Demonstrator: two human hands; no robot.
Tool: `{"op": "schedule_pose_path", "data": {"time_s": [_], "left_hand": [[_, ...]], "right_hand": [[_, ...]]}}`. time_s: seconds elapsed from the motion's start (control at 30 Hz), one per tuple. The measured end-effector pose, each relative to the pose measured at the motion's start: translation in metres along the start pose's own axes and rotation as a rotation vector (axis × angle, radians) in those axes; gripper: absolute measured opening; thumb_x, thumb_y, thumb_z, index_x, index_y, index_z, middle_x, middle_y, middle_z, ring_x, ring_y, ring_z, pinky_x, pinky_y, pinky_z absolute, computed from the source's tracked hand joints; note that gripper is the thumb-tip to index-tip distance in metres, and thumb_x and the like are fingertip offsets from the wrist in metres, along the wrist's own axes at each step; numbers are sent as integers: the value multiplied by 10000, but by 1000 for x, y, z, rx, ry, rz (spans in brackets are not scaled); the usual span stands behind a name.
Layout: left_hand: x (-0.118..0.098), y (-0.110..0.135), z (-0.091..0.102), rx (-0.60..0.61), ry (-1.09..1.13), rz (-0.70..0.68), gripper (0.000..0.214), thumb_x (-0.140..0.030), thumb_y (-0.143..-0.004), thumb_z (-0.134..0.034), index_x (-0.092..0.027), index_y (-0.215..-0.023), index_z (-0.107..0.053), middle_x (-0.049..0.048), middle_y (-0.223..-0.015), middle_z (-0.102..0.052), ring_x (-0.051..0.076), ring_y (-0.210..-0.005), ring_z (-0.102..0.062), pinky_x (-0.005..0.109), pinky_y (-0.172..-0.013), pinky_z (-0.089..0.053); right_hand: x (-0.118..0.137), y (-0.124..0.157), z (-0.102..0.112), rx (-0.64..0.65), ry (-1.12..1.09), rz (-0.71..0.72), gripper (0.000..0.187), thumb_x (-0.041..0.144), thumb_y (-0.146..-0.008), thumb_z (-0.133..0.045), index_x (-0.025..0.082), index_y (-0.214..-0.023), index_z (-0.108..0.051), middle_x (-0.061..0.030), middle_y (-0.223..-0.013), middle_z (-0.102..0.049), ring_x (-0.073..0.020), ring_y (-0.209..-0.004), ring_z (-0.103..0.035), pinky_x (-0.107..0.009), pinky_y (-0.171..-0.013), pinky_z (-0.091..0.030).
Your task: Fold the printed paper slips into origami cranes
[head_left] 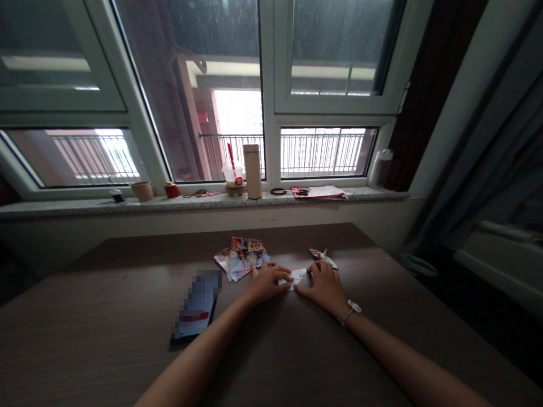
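Observation:
A small white piece of paper (pixel 298 276) with reddish print lies on the dark wooden table (pixel 127 294), between my two hands. My left hand (pixel 270 281) grips its left side with bent fingers. My right hand (pixel 326 286), with a bracelet at the wrist, has thumb and fingers closed on the right edge. Just behind the right hand is a folded paper piece (pixel 323 258), white and reddish with pointed ends. Several colourful printed cards (pixel 240 261) are spread in a pile beyond my left hand. The fingertips partly cover the paper, so its folds are hard to make out.
A phone (pixel 197 305) lies left of my left forearm, its screen blurred out. On the windowsill (pixel 203 203) stand a beige bottle (pixel 253 172), a plastic cup (pixel 232 172) with a red straw, a paper cup (pixel 142 191) and some papers (pixel 324 192). Table edges fall away at both sides.

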State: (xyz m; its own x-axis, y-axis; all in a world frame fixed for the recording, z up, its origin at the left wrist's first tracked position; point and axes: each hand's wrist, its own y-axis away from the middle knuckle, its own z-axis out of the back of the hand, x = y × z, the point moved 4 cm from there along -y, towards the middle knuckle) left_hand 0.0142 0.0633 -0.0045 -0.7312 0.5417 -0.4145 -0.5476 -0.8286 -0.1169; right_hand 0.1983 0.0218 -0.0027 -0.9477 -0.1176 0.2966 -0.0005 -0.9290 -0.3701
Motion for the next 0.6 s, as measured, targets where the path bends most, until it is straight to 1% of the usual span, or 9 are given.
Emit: {"op": "schedule_pose_path", "data": {"time_s": [0.17,0.27,0.33,0.47,0.53,0.6], "left_hand": [[-2,0,1,0,-17,-2,241,-506,-851,-620,-400,-1044,-716,-57,-1296,-630,293,-1315,-377,647,-1143,30],[-3,1,2,-5,-18,6,236,-507,-853,-617,-400,-1038,-718,-58,-1288,-635,294,-1315,-378,641,-1144,21],[-3,2,2,-19,-11,7,228,-502,-855,-617,-397,-1028,-720,-59,-1284,-637,295,-1315,-376,639,-1143,25],[-3,3,0,-45,-1,-4,218,-490,-850,-628,-389,-1021,-720,-63,-1282,-635,287,-1314,-375,617,-1154,28],[-2,3,-1,-48,-7,-8,226,-493,-849,-628,-386,-1026,-718,-60,-1283,-634,287,-1309,-378,615,-1157,23],[-2,3,-2,-47,-16,-11,242,-502,-851,-620,-381,-1037,-717,-52,-1286,-632,289,-1306,-380,616,-1159,12]], "right_hand": [[1,2,-1,11,1,17,599,642,-694,-651,168,-1060,-615,-157,-1190,-550,-334,-1213,-445,-446,-1012,-353],[-2,2,-3,6,-23,30,590,639,-715,-643,170,-1071,-620,-152,-1192,-549,-325,-1206,-451,-447,-1009,-363],[-5,1,-3,-10,-57,31,524,590,-757,-632,172,-1072,-633,-147,-1196,-546,-312,-1194,-457,-437,-1000,-374],[-12,-1,-1,-70,-141,28,313,413,-835,-603,187,-1035,-685,-125,-1161,-564,-283,-1163,-467,-420,-1002,-375],[-13,-1,0,-57,-207,80,211,357,-851,-596,228,-959,-724,-96,-1154,-573,-266,-1156,-472,-421,-1015,-366],[-12,0,1,-35,-271,139,167,333,-858,-598,263,-884,-748,-71,-1150,-580,-250,-1159,-473,-416,-1018,-367]]}}
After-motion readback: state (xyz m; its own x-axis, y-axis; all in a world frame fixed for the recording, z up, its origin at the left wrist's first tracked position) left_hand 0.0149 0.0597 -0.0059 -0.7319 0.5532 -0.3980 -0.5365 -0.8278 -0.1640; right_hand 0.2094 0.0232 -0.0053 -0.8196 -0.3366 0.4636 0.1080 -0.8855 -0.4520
